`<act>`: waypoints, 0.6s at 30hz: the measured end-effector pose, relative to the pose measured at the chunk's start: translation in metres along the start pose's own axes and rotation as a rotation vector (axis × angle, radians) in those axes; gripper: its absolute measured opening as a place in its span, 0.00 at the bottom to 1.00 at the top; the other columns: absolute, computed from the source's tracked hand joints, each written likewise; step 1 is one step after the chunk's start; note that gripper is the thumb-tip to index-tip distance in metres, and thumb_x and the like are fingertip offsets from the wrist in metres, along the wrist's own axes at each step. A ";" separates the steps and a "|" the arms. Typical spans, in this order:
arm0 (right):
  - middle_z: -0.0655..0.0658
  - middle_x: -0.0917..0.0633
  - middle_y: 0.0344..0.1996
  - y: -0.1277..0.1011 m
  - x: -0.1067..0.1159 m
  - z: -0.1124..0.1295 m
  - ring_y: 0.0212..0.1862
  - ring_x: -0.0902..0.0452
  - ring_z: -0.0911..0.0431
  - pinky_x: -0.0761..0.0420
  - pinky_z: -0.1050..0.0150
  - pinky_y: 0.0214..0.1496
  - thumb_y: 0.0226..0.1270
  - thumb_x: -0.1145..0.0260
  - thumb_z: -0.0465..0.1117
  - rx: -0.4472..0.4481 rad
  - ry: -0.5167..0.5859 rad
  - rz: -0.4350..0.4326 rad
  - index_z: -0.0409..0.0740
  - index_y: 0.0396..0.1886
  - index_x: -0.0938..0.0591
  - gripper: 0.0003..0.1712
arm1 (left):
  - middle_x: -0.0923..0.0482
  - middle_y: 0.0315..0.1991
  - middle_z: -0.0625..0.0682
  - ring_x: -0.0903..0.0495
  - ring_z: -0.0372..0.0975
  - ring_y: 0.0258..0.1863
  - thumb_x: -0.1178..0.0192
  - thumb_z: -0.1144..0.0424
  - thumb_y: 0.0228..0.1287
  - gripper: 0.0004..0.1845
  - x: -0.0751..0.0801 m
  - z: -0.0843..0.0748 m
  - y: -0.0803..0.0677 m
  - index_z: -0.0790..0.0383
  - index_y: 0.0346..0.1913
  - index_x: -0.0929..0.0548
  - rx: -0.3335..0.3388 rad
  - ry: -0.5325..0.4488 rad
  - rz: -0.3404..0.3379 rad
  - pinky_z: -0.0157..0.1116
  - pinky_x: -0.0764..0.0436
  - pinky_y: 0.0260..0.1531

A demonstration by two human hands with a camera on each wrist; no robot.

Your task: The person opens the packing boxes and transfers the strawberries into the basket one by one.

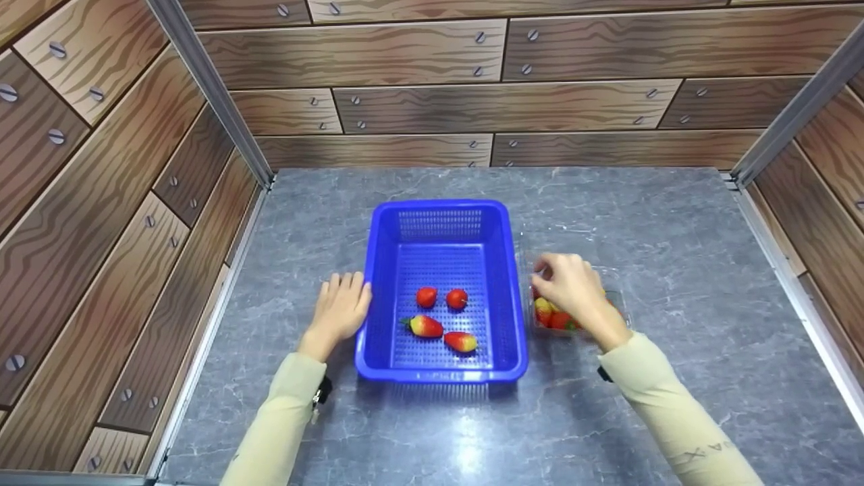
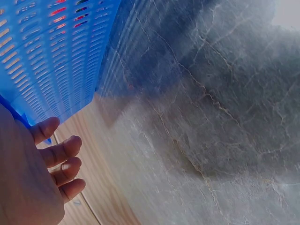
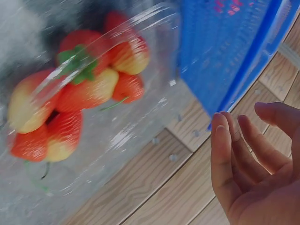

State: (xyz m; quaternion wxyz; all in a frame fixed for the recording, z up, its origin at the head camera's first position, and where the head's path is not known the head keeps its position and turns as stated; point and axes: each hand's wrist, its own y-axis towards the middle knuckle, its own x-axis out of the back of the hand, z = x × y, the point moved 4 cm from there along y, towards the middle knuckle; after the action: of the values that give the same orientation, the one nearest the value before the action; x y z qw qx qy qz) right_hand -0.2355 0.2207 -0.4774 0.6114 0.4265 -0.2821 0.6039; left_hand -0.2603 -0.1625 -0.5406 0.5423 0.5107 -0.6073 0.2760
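Note:
My left hand [image 1: 343,305] rests at the left rim of a blue plastic basket [image 1: 442,374], thumb side against it and fingers nearly straight. Inside the basket lie two red-and-yellow strawberries [image 1: 461,341] and two small round red fruits [image 1: 457,299]. To the right of the basket, my right hand [image 1: 570,287] hovers over a clear plastic box [image 3: 140,126]. Its fingers are loosely bent with nothing between them, as the right wrist view shows. Several red-and-yellow strawberries [image 3: 101,89] fill the box, one with a green leaf cap; my hand hides part of them in the head view.
A grey marbled tabletop [image 1: 688,270] carries everything. Wood-patterned walls [image 1: 432,54] with metal corner posts [image 1: 216,88] close it in at the back and both sides. The basket's side wall [image 2: 51,61] is slotted.

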 end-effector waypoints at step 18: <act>0.36 0.14 0.38 -0.009 0.010 -0.062 0.40 0.18 0.37 0.22 0.40 0.37 0.54 0.33 0.34 -0.076 -0.064 0.081 0.37 0.40 0.16 0.12 | 0.25 0.42 0.62 0.31 0.56 0.44 0.60 0.57 0.78 0.17 -0.001 0.002 0.000 0.67 0.49 0.27 0.022 -0.019 0.032 0.51 0.34 0.45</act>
State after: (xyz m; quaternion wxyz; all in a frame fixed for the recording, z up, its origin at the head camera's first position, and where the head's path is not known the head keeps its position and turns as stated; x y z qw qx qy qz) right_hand -0.2362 0.2803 -0.5004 0.5929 0.4105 -0.3413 0.6029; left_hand -0.2606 -0.1639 -0.5416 0.5265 0.5092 -0.6175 0.2865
